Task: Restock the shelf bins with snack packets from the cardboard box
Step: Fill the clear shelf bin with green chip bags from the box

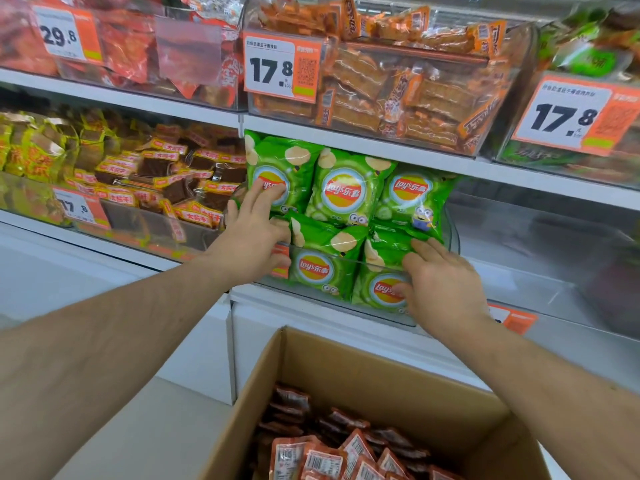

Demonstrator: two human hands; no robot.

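The green chip bags [349, 216] filled a clear bin [453, 233] at the centre of the frame, three standing in a back row under the shelf edge and two more lying lower against the bin's transparent front wall. The left hand [254, 233] reached in from the lower left with straight, spread fingers laid flat on the leftmost back bag, its thumb low by the bin's front edge, holding nothing. The right hand [440, 282] came from the lower right, fingers extended and relaxed, resting on the lower right bag and the front wall of the bin; it gripped nothing either.

Below both forearms, at the bottom centre, an open cardboard box [332, 379] held red-brown snack packets [332, 452] with white barcode labels, piled loosely.

To the left of the green bags, a neighbouring bin [152, 223] carried dark brown packets with red and yellow labels. On the shelf above, a bin of orange packets [408, 88] sat behind a price tag [277, 69] reading 17.8. A second 17.8 tag [568, 119] hung at the upper right, and a 29.8 tag [65, 34] at the upper left.
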